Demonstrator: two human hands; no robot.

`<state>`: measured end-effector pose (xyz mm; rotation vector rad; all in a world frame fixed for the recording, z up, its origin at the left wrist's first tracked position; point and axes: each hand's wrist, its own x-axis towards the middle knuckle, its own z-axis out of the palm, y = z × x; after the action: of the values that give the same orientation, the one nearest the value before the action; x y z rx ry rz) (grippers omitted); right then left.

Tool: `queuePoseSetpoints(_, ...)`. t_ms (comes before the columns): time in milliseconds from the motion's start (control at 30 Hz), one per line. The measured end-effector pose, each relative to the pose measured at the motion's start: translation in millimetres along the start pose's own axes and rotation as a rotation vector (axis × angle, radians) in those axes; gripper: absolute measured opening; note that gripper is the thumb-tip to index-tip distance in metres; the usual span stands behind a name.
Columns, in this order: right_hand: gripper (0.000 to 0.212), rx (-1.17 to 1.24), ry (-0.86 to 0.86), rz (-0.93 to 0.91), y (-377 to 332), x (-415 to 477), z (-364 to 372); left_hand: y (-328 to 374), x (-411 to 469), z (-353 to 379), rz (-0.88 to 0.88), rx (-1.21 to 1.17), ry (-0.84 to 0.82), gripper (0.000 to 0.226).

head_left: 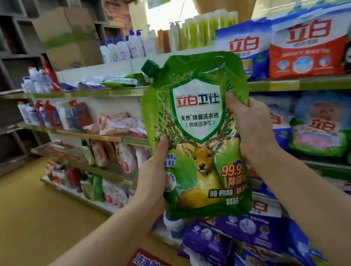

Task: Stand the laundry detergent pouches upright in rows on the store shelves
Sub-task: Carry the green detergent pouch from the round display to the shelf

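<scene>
You have both hands clamped on the green detergent pouch (200,133): your left hand (154,178) grips its lower left edge, thumb over the front, and your right hand (252,127) wraps its right edge a little higher. Between your palms the pouch stands nearly upright, long axis vertical, screw cap (151,68) at the top left above your left thumb. Beyond your hands and to the right lies the shelf edge (314,82), so the placing probably goes forward and rightward.
</scene>
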<state>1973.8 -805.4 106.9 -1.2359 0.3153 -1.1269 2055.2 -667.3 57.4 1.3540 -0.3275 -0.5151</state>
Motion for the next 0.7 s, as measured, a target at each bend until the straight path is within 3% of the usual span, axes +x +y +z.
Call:
queuePoseSetpoints(33, 0.013, -0.004, 0.000, 0.004, 9, 17, 10, 4, 22, -3, -0.003, 0.015, -0.002, 0.061)
queuePoseSetpoints(167, 0.013, 0.023, -0.003, -0.010, 38, 78, 49, 22, 104, -13, 0.022, 0.065, 0.021, 0.097)
queuePoseSetpoints(233, 0.015, 0.004, -0.001, -0.027, 50, 103, 66, 24, 146, -21, 0.007, 0.063, 0.032, 0.101)
queuePoseSetpoints(433, 0.014, 0.029, -0.010, -0.024, 92, 167, 108, 44, 221, -32, 0.013, 0.052, -0.001, 0.075)
queuePoseSetpoints(567, 0.016, 0.016, -0.001, -0.029, 119, 198, 133, 45, 277, -45, -0.005, 0.048, -0.024, 0.085)
queuePoseSetpoints(700, 0.012, -0.018, 0.056, -0.046, 143, 227, 161, 53, 331, -59, 0.041, 0.071, -0.150, 0.049)
